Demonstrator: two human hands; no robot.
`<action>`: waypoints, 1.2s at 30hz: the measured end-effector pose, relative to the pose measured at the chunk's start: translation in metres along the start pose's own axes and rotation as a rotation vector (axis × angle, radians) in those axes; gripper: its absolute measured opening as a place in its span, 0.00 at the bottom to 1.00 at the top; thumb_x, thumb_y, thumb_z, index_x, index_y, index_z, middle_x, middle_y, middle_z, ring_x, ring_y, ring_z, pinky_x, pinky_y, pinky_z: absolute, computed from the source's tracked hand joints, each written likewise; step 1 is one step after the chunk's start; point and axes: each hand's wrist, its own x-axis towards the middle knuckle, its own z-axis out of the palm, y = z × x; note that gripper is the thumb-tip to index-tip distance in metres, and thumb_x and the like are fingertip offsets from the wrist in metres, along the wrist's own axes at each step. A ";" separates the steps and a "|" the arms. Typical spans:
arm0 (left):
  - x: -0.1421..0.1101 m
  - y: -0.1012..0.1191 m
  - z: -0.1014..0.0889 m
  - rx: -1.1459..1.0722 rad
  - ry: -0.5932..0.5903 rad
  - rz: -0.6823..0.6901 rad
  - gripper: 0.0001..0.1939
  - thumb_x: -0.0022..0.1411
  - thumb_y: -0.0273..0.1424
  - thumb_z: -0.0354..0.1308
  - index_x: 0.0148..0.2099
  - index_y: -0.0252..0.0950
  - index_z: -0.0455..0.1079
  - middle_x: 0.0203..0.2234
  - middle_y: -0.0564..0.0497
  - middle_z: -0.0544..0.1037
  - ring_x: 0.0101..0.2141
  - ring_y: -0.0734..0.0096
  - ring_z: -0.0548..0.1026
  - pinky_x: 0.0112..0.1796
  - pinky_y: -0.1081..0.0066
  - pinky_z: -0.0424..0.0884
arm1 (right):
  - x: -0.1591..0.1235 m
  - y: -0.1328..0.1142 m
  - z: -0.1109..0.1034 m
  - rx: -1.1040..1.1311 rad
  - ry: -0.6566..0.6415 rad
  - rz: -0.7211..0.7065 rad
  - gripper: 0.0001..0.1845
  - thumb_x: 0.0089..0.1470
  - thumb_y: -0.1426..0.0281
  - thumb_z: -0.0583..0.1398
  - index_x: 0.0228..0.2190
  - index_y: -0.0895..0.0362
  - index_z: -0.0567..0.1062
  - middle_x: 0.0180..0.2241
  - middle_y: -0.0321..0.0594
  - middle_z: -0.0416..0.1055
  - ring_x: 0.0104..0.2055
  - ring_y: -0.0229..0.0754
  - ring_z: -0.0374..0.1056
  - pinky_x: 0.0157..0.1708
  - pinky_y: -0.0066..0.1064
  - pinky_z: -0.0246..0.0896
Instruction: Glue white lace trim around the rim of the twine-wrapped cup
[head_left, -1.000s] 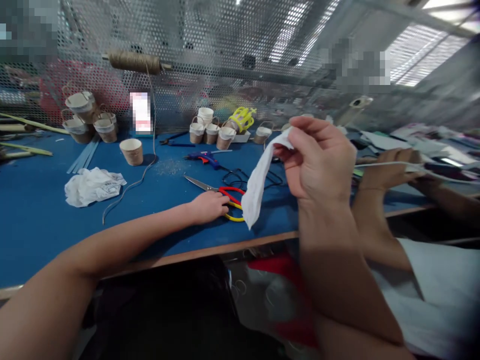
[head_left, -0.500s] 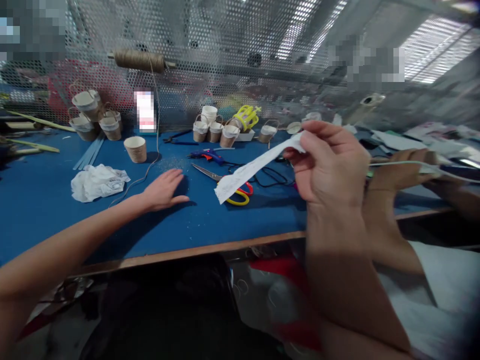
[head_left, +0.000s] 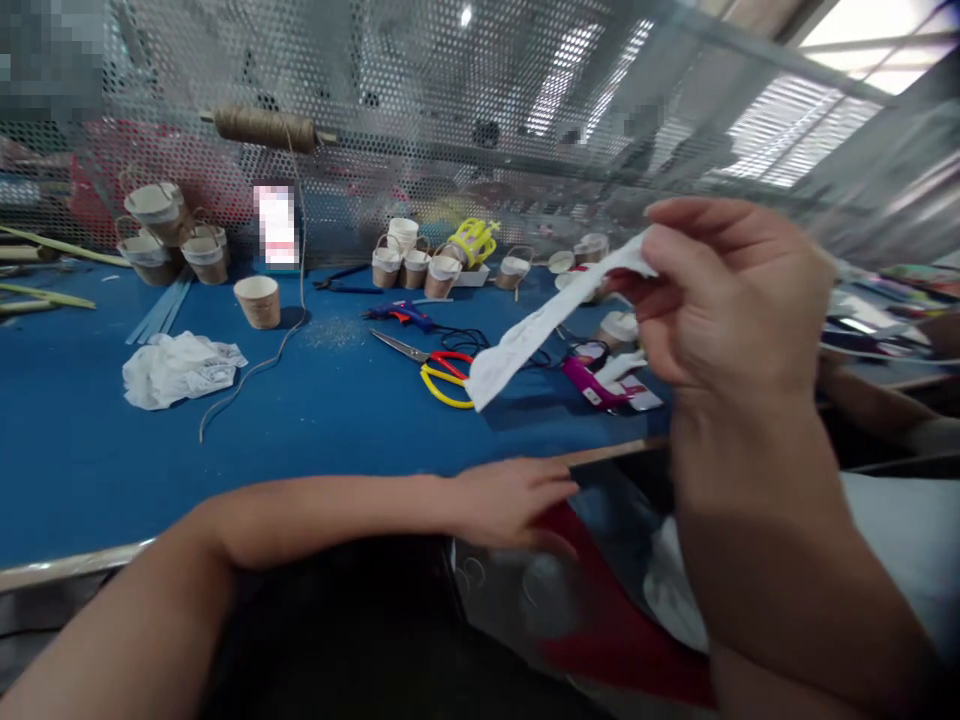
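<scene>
My right hand (head_left: 727, 290) is raised above the table, thumb and fingers pinched on one end of a white strip of fabric or paper (head_left: 551, 315). The strip's free end slants down to the left, in front of the scissors' handles. My left hand (head_left: 517, 500) reaches across at the table's front edge, fingers stretched out and slightly blurred, holding nothing visible. Scissors (head_left: 442, 375) with red and yellow handles lie on the blue table (head_left: 337, 430). Behind them is a blue glue gun (head_left: 405, 315); a purple glue gun (head_left: 592, 383) lies below my right hand.
A crumpled white cloth (head_left: 180, 370) and a paper cup (head_left: 257, 302) stand at left. Small handled buckets (head_left: 154, 255) line the back. Twine (head_left: 266, 130) hangs from a spool on the perforated panel. A phone (head_left: 276, 225) leans there. Another person's arm (head_left: 877, 400) is at right.
My left hand has left the tabletop and swung right to the front edge. My right hand, still pinching the strip, has shifted right. The purple glue gun has come into clear view.
</scene>
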 end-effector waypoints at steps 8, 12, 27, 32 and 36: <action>-0.091 -0.114 -0.039 0.203 0.135 -0.877 0.37 0.57 0.48 0.48 0.57 0.20 0.56 0.58 0.25 0.55 0.59 0.35 0.49 0.53 0.44 0.50 | -0.010 0.010 -0.001 0.081 0.071 0.042 0.13 0.40 0.87 0.58 0.21 0.58 0.75 0.17 0.29 0.67 0.17 0.29 0.63 0.18 0.24 0.66; -0.045 -0.030 -0.003 -0.136 -0.125 0.119 0.28 0.59 0.45 0.49 0.57 0.35 0.59 0.56 0.44 0.64 0.57 0.60 0.60 0.53 0.63 0.58 | -0.004 0.009 0.028 0.118 -0.014 0.077 0.11 0.42 0.85 0.59 0.22 0.57 0.73 0.19 0.29 0.66 0.18 0.28 0.62 0.18 0.23 0.65; -0.120 -0.082 -0.080 0.262 0.782 -0.700 0.22 0.50 0.42 0.59 0.40 0.33 0.58 0.32 0.46 0.68 0.31 0.67 0.68 0.31 0.67 0.67 | -0.048 0.039 0.138 0.239 -0.386 0.210 0.03 0.48 0.72 0.58 0.30 0.54 0.69 0.27 0.32 0.67 0.27 0.33 0.67 0.28 0.29 0.69; -0.146 -0.103 -0.094 0.433 0.620 -0.775 0.06 0.55 0.23 0.48 0.37 0.33 0.63 0.32 0.45 0.71 0.31 0.66 0.69 0.33 0.67 0.66 | -0.055 0.050 0.126 0.184 -0.330 0.234 0.05 0.47 0.70 0.59 0.30 0.54 0.71 0.28 0.33 0.68 0.28 0.35 0.67 0.28 0.30 0.69; -0.180 -0.102 -0.095 0.467 0.239 -0.663 0.09 0.57 0.24 0.48 0.39 0.33 0.67 0.34 0.43 0.72 0.36 0.61 0.71 0.37 0.62 0.66 | -0.078 0.086 0.075 -0.322 -0.508 0.303 0.08 0.49 0.67 0.56 0.32 0.56 0.71 0.27 0.36 0.70 0.25 0.37 0.68 0.27 0.33 0.68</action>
